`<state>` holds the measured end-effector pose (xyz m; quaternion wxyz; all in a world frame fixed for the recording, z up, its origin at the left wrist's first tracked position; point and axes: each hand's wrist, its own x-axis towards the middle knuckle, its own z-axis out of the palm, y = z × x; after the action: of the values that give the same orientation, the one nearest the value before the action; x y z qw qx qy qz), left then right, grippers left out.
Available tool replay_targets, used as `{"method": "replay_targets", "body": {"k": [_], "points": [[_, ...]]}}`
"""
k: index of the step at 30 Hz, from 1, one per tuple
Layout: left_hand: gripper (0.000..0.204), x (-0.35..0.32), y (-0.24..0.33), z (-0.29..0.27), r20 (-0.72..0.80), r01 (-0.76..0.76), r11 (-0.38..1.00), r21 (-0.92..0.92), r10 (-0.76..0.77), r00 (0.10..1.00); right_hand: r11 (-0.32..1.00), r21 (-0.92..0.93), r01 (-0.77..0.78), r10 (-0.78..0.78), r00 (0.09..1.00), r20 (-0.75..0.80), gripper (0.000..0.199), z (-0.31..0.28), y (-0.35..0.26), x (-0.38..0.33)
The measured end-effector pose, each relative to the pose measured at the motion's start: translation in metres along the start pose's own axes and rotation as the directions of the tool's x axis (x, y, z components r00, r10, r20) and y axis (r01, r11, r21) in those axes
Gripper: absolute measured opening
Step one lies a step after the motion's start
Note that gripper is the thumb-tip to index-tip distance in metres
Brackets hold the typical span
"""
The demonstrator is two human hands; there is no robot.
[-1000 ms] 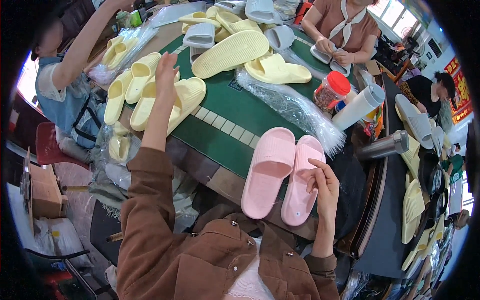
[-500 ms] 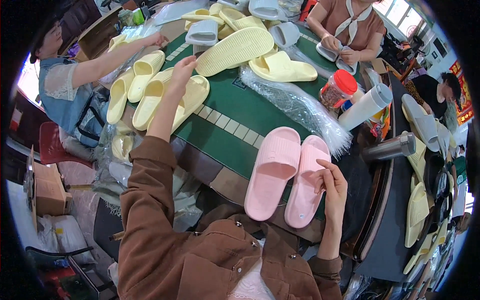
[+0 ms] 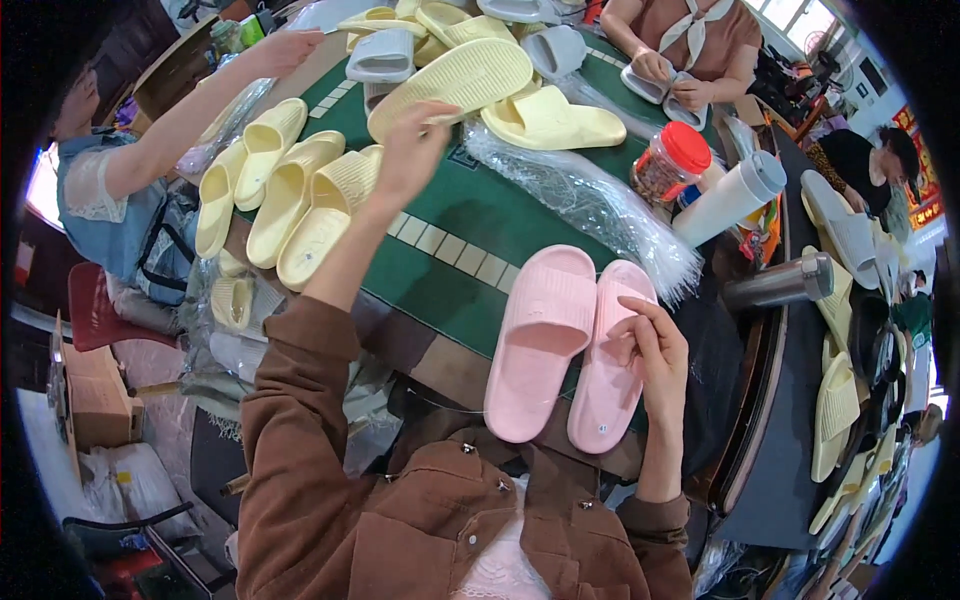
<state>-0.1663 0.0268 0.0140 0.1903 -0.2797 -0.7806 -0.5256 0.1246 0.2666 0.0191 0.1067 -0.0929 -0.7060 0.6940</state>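
Note:
A pair of pink slippers lies at the table's near edge, the left slipper (image 3: 540, 340) and the right slipper (image 3: 610, 370) side by side, toes pointing away. Over the right one hovers or rests my right hand (image 3: 658, 350), its bent fingers apart near the strap and gripping nothing I can see. My left hand (image 3: 408, 160) is raised over the green table top, in front of a large yellow slipper (image 3: 460, 85). Its fingers are drawn together and somewhat blurred; what they pinch, if anything, is too small to tell. A thin pale thread (image 3: 445, 408) shows left of the pink pair.
Yellow slippers (image 3: 285, 195) line the left side, and more yellow and grey ones pile at the back. Clear plastic wrap (image 3: 570, 190), a red-lidded jar (image 3: 672, 165), a white bottle (image 3: 735, 200) and a steel flask (image 3: 780, 283) stand or lie rightward. Co-workers sit around.
My left hand has moved right and slightly down, away from the row of yellow slippers. My right hand has shifted only slightly. The co-worker at left has raised an arm.

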Motion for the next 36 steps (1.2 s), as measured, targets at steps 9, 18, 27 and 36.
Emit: {"method": "replay_targets", "body": {"k": [9,18,27,36], "points": [[0.067,0.003,0.007,0.090,0.227,-0.153,0.976,0.152,0.116,0.967,0.996,-0.059,0.062,-0.063,0.998,-0.021,0.026,-0.001,-0.018,0.009],[0.045,-0.102,0.055,-0.019,0.480,0.648,0.189,-0.738,-0.528,0.701,0.990,-0.097,0.106,-0.102,0.994,0.046,0.025,0.004,-0.021,0.024],[0.070,-0.066,0.032,-0.088,-0.001,0.104,0.228,-0.968,-0.419,0.908,0.964,-0.114,0.239,-0.209,0.952,0.224,0.024,0.057,-0.056,0.053],[0.051,0.025,0.033,-0.049,-0.118,-0.138,0.029,-0.990,-0.702,0.702,0.970,-0.171,0.172,-0.128,0.962,0.242,0.024,0.060,-0.047,0.045]]}}
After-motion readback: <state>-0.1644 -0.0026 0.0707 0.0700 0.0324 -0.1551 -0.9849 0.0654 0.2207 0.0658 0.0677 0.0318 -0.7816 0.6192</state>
